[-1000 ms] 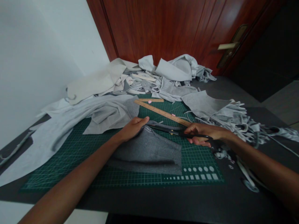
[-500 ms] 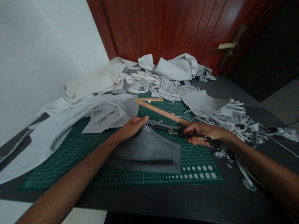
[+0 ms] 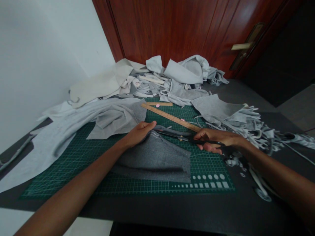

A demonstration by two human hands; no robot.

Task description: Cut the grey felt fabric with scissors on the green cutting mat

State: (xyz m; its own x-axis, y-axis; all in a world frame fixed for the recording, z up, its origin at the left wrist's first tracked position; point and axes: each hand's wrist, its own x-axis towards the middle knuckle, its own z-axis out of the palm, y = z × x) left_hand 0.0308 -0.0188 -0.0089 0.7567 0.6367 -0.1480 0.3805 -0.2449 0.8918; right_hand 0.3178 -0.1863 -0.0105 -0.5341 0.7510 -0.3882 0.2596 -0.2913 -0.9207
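My left hand (image 3: 141, 132) pinches the upper edge of a dark grey fabric piece (image 3: 157, 157), thumb on top. The cloth hangs down from there onto a green cutting mat (image 3: 78, 183). In my right hand (image 3: 209, 139) is a pair of black-handled scissors (image 3: 189, 140), its blades pointing left along the fabric's top edge, close to my left fingertips. A narrow dark strip of cloth lies just above the blades. Beyond my right hand a wooden ruler (image 3: 169, 117) lies slanted on the mat, with its near end hidden behind the fingers.
Light grey cloth (image 3: 113, 119) spreads over the mat's left side. Scraps (image 3: 150, 87) are heaped along the back by a wooden door (image 3: 167, 29). Cut strips (image 3: 258, 134) pile up at right. A second ruler (image 3: 159, 104) and small pink pieces (image 3: 182, 120) lie on the mat.
The scissor blades look more closed than half a second ago, and the handles sit slightly further right. My left hand stays in place on the fabric.
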